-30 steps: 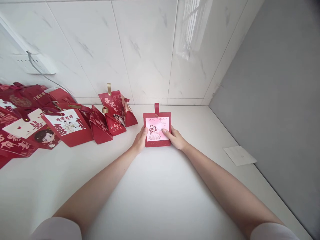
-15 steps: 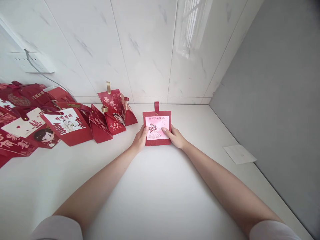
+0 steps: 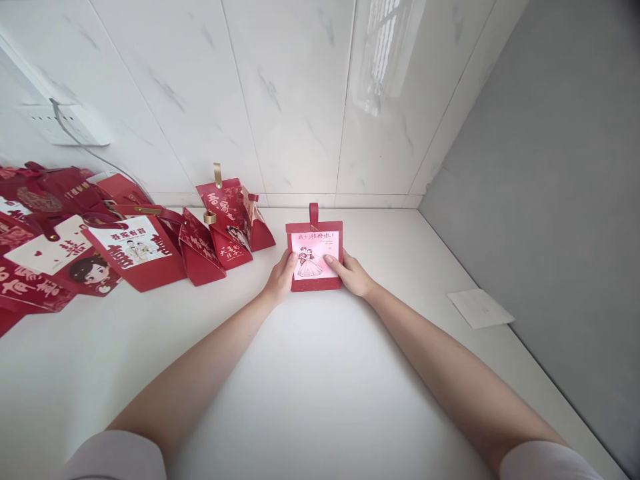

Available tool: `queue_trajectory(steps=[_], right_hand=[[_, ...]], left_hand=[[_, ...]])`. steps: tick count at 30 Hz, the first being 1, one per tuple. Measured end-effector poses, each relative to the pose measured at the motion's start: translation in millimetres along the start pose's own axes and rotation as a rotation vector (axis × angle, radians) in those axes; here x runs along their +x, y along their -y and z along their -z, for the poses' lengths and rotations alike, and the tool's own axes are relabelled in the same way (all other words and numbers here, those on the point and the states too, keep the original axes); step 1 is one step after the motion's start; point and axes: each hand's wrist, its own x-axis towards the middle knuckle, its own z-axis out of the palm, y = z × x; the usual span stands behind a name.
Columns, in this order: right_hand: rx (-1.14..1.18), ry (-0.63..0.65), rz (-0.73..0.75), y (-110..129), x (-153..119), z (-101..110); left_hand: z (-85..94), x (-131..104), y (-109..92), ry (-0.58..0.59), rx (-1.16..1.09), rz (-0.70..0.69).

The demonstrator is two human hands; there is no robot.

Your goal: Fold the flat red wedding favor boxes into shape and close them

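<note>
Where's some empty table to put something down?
There's bare white table in front of the pink-fronted gift box, between the forearms, and another patch between the right hand and white paper. The left side is crowded with red gift boxes.
</note>
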Motion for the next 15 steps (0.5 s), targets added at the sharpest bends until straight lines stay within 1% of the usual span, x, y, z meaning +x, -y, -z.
queue_trajectory(steps=[15], right_hand=[[0.031,0.006,-0.020,1.3,-1.2,-0.4]], left_hand=[[-0.2,0.6,1.2,-0.012,0.018,-0.021]])
